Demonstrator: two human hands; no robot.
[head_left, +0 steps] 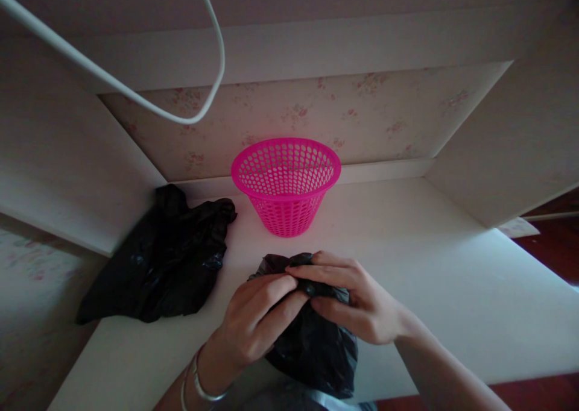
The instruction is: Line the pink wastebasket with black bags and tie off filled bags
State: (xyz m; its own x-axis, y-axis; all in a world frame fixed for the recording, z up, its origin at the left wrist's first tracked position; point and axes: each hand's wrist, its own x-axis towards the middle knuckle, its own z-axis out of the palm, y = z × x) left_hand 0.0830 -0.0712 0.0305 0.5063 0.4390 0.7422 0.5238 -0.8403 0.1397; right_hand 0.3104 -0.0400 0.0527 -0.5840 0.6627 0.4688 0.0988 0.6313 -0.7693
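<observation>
A black plastic bag (316, 351) hangs bunched up near the front edge of the white tabletop (389, 248). My left hand (262, 314), with bangles on its wrist, is closed on the bag's gathered top. From the other side my right hand (357, 296) pinches the same top, its fingertips close to those of the left. Just beyond both hands stands a pink perforated plastic basket (287, 215), upright and wide at the rim. Part of the bag's top is hidden under my fingers.
Another black plastic bag (176, 266) lies crumpled at the left, partly over the table's edge. A white cable (136, 100) loops down at upper left. Side panels (493, 134) and a flower-patterned wall (348, 109) bound the surface.
</observation>
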